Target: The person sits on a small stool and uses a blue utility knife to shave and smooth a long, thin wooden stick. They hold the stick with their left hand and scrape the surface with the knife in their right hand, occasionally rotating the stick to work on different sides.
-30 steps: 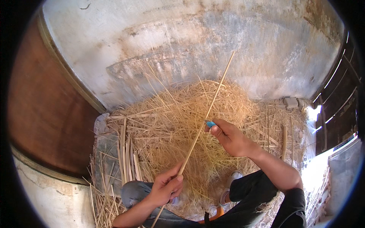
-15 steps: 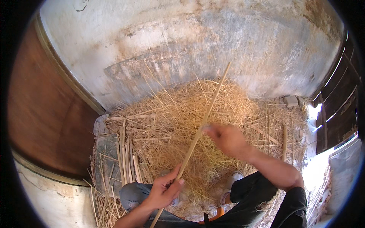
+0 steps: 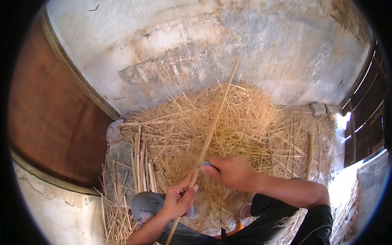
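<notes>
A long, thin, pale strip of bamboo or wood (image 3: 216, 116) slants up from my lap toward the wall. My left hand (image 3: 179, 197) is closed round its lower part, with the thumb on top. Just above that grip, my right hand (image 3: 234, 172) is closed on a small blue-handled tool (image 3: 209, 164), whose tip meets the strip. The fingers cover most of this tool, so its exact kind is hidden.
Curly shavings (image 3: 241, 108) are heaped against the stained wall (image 3: 245, 53). Split strips (image 3: 141, 163) lie at left beside my knee, near a brown panel (image 3: 57, 118). A thicker stick (image 3: 310, 157) and a small block (image 3: 317, 108) are at right. Something orange (image 3: 233, 229) sits below me.
My right hand has moved down along the strip toward my left hand. The strip's upper end has shifted slightly left in the picture; my left hand keeps its hold.
</notes>
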### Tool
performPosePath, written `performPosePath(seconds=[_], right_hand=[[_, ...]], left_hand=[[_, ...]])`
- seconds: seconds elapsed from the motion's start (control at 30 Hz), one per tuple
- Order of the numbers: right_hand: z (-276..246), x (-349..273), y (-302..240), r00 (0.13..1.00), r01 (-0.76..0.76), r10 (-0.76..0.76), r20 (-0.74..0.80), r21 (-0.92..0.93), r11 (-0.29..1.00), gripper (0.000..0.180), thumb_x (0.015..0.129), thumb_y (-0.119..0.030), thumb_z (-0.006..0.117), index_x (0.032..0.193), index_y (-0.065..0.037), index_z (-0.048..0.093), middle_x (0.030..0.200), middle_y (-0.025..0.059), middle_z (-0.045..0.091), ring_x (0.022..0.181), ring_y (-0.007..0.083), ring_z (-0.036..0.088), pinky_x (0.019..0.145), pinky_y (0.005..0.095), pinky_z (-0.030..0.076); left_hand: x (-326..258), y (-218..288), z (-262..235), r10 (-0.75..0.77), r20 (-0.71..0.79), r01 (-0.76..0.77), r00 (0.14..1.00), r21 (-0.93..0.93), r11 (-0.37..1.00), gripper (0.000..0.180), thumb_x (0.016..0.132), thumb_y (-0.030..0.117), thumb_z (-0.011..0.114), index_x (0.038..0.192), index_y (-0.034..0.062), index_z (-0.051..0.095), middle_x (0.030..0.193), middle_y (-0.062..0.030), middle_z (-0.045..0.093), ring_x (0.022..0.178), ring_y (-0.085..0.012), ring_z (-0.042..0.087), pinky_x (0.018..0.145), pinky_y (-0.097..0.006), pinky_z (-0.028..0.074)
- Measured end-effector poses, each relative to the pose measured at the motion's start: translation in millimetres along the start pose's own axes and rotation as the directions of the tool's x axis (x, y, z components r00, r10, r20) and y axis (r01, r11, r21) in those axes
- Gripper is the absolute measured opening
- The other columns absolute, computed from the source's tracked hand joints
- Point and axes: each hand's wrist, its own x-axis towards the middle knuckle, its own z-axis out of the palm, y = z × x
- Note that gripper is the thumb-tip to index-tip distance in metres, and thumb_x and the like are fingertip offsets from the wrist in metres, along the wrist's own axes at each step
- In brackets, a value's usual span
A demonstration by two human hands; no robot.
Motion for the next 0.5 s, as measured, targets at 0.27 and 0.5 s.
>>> performPosePath(seconds=[0.27,0.5], right_hand=[[-21.3,22.0,28.9,0.963,-0.253,0.252,-0.093,0.004,0.967,0.036,0.105,-0.043,0.055,0.101,-0.009,0.067,0.062,0.0195,0.059,0.058,0.0406,0.063,0.052,0.0504,0.050],[-14.9,27.0,12.0,0.983,-0.159,0.154,-0.103,-0.039,0.987,0.037,0.104,-0.042,0.056,0.101,-0.006,0.066,0.060,0.0188,0.058,0.055,0.0363,0.064,0.050,0.0477,0.049]], left_hand=[[-4.1,-8.2,6.1,0.095,0.028,-0.095,0.995,0.022,0.995,0.057,0.104,0.002,0.055,0.157,0.0033,0.037,0.065,0.0067,0.046,0.052,-0.0012,0.040,0.046,-0.022,0.033],[-7.1,-0.4,8.5,0.084,-0.075,-0.087,0.994,-0.034,0.996,0.056,0.102,0.003,0.059,0.156,0.0029,0.040,0.069,0.0082,0.049,0.055,0.0000,0.041,0.048,-0.020,0.032]])
